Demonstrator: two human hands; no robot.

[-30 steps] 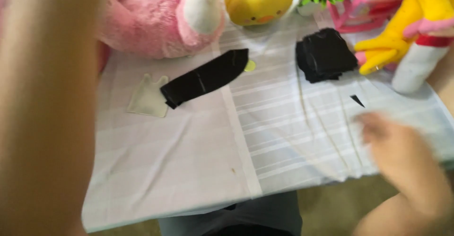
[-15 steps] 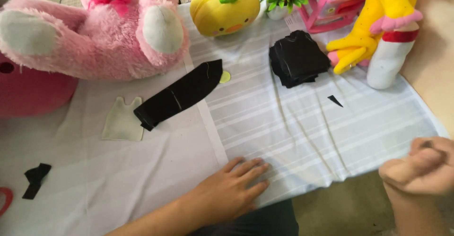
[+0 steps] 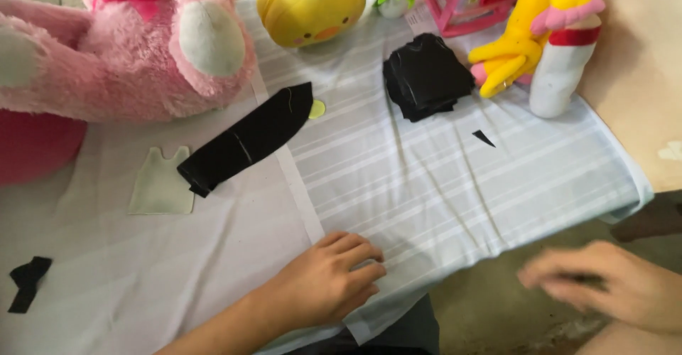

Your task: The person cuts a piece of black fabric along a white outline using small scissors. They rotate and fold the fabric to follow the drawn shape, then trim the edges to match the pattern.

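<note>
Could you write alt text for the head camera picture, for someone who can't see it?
A person's left hand lies flat on a striped white cloth over a table, while the blurred right hand hovers off the table's edge. On the cloth lie a long black fabric strip and a folded black fabric pile, with a pink plush toy and yellow plush toys behind.

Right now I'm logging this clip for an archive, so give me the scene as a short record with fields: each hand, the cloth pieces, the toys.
left hand: flat, palm down, on the striped white cloth at the table's near edge
right hand: off the table's edge, blurred; whether it holds anything cannot be told
long black fabric piece: lying diagonally mid-table
folded black fabric: near the far edge
pale cut-out: beside the long piece
toys: pink plush, yellow round plush, yellow plush
</note>
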